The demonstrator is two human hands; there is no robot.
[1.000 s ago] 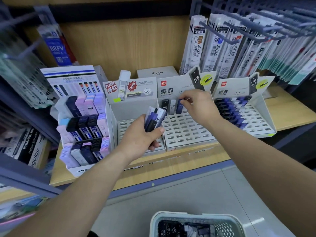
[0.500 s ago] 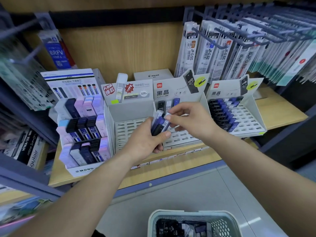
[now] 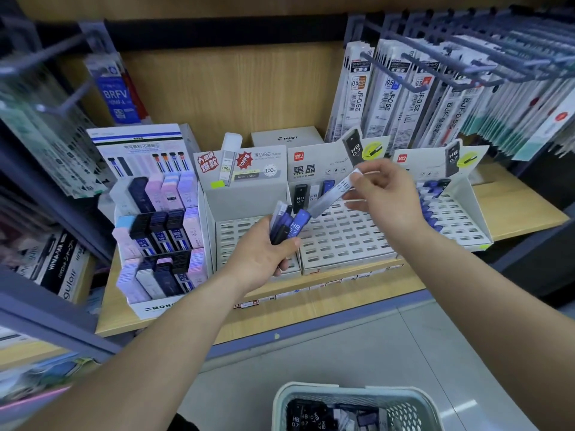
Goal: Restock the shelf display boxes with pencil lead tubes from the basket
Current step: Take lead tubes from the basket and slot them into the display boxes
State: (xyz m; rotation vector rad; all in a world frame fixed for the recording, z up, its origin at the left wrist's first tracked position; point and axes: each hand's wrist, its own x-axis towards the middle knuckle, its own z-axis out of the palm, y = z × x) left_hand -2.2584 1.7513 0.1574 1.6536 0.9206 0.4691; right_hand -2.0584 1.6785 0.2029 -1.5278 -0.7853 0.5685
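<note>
The wooden shelf point(image 3: 516, 209) carries a row of display boxes, with the MONO box point(image 3: 155, 306) nearest its left edge. The two deli boxes, one in the middle point(image 3: 342, 244) and one to the right point(image 3: 463, 225), sit further along. Below the shelf's front edge is the mesh basket point(image 3: 351, 387), with lead tubes inside. The left hand point(image 3: 264, 259) grips a bundle of blue and black tubes point(image 3: 287, 225) near the front edge. The right hand point(image 3: 389, 197) pinches one tilted white tube point(image 3: 331, 195) above the middle deli box, its lower end just beside the bundle.
</note>
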